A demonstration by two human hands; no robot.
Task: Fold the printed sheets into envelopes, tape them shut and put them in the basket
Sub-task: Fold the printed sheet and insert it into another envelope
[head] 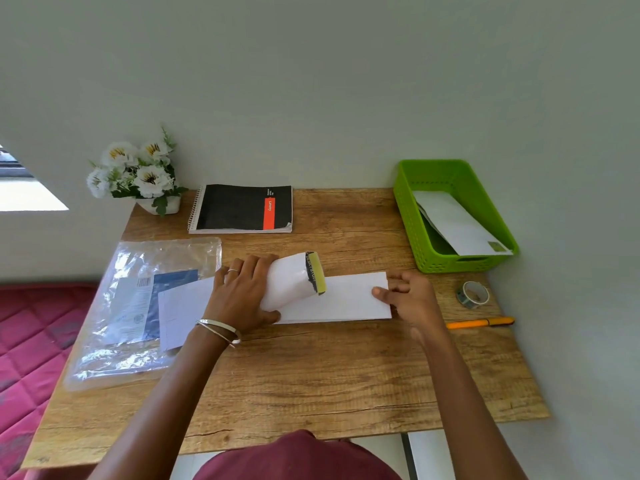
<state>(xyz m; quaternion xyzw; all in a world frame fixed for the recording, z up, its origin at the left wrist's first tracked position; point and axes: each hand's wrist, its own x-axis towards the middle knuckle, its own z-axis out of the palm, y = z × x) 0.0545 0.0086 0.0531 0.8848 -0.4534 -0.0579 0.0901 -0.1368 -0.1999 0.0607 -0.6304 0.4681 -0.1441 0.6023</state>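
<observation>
Pressing on the folded sheet [332,299], your left hand [242,292] lies flat with the fingers spread, and it holds down the left part of the paper in the middle of the wooden table [311,382]. Under your fingers one flap [294,275] of the sheet curls up and over to the right; its edge has a black printed band and a yellow-green stripe. Your right hand [408,296] is at the right end of the sheet, and its thumb and curled fingers pinch that short edge. The rest of the sheet lies flat on the table between your two hands.

The green basket [408,216] stands at the far right corner of the table, well apart from the sheet, and one closed white envelope [457,226] leans inside it. The roll of tape [472,294] lies just right of your right hand, and an orange pen [481,322] lies near it. To the left you have a clear plastic bag [145,355] with more paper [180,313]. A black notebook [239,207] and a pot of white flowers [135,171] stand at the far edge.
</observation>
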